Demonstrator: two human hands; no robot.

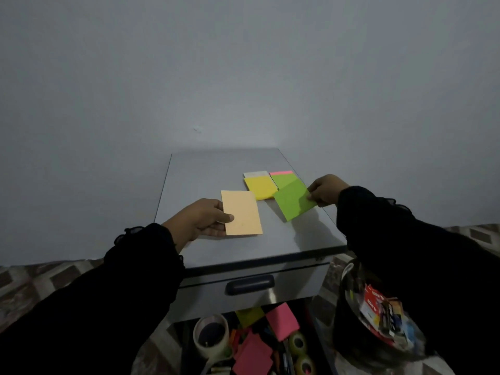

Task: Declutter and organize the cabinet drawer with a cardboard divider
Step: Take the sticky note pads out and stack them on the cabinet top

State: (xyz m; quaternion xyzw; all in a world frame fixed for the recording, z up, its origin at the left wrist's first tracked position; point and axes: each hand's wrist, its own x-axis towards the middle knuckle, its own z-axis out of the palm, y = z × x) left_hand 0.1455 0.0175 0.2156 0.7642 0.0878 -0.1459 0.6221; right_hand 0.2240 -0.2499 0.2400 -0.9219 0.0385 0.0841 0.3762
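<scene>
My left hand point(201, 219) grips a pale orange sticky-note pad point(241, 213) by its left edge, just above the grey cabinet top point(205, 171). My right hand point(324, 190) pinches the right corner of a green pad point(295, 200), tilted over the top's right side. Behind them lie a yellow pad point(261, 187), a white pad point(255, 174) and a green pad with a pink one under it point(282, 178). Below, the open drawer point(186, 345) holds pink pads point(282, 320), a yellow-green pad point(249, 316), tape rolls point(212, 335) and pens. No cardboard divider is visible.
A closed upper drawer with a dark handle point(250, 284) sits under the cabinet top. A clear container point(378, 320) of mixed small items stands on the floor at the right. A patterned floor covering point(40, 282) surrounds the cabinet. A plain wall stands behind.
</scene>
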